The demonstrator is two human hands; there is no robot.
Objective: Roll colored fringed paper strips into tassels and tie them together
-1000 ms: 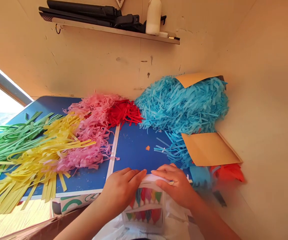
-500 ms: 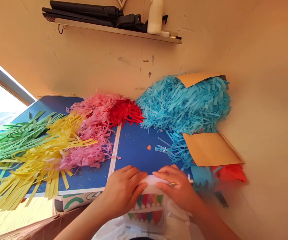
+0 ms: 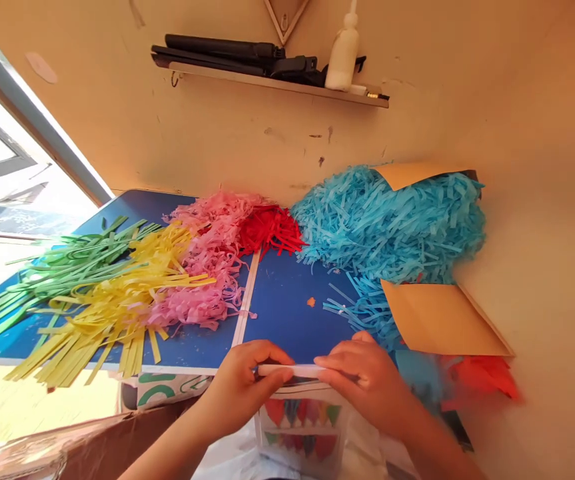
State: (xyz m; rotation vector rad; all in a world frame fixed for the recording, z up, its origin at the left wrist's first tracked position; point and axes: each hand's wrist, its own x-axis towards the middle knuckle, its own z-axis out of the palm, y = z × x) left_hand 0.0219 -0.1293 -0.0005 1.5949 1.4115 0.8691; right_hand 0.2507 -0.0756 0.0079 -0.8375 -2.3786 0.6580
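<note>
My left hand (image 3: 245,381) and my right hand (image 3: 366,379) pinch the top edge of a clear plastic packet (image 3: 298,427) between thumbs and fingers, close to the table's near edge. Two rows of small coloured, tassel-like shapes show through its front or are printed on it; I cannot tell which. The packet's lower part hangs over my lap, below the table edge. Beyond my right hand lie a tan paper piece (image 3: 442,319) and blue paper strips (image 3: 367,303).
On the blue table (image 3: 292,287) are shredded paper heaps: green (image 3: 84,263), yellow (image 3: 117,300), pink (image 3: 200,267), red (image 3: 270,230) and a large blue one (image 3: 392,220). A wall shelf (image 3: 277,81) holds a white bottle (image 3: 343,57). A cardboard box (image 3: 107,440) stands lower left.
The view has shifted, so the table and shelf sit further right and mostly lower. The white rolled top edge between my hands now looks thinner and flatter. Both hands keep their grip.
</note>
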